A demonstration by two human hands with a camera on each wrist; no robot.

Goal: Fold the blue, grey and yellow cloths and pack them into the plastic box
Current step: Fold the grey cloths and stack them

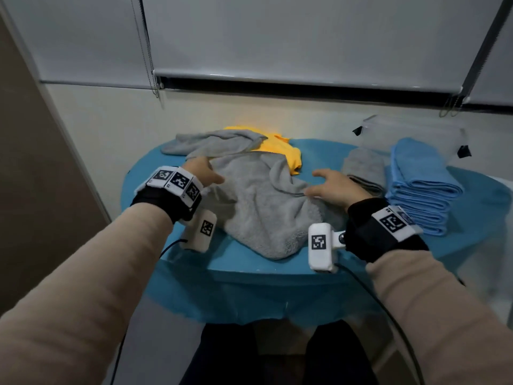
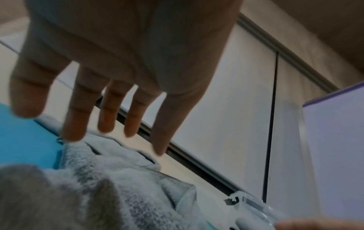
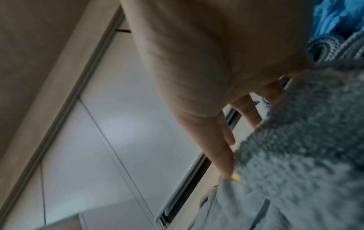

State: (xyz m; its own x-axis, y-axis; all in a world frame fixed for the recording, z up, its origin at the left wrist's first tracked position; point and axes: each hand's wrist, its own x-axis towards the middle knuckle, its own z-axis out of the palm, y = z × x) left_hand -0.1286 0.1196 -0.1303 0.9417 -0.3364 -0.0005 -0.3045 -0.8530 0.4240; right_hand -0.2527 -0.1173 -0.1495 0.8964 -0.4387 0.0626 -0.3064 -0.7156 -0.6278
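Note:
A rumpled grey cloth lies in the middle of the blue-covered table. My left hand hovers over its left part with fingers straight and spread, holding nothing. My right hand rests flat on the cloth's right edge, fingers extended. A yellow cloth lies behind, partly under another loose grey cloth. A folded grey cloth and a stack of folded blue cloths sit at the right. The clear plastic box stands behind them.
A wall with lowered roller blinds rises right behind the table. Bead cords hang at the blind's left end. The table's front edge is close to my body, and cables run from both wrist cameras.

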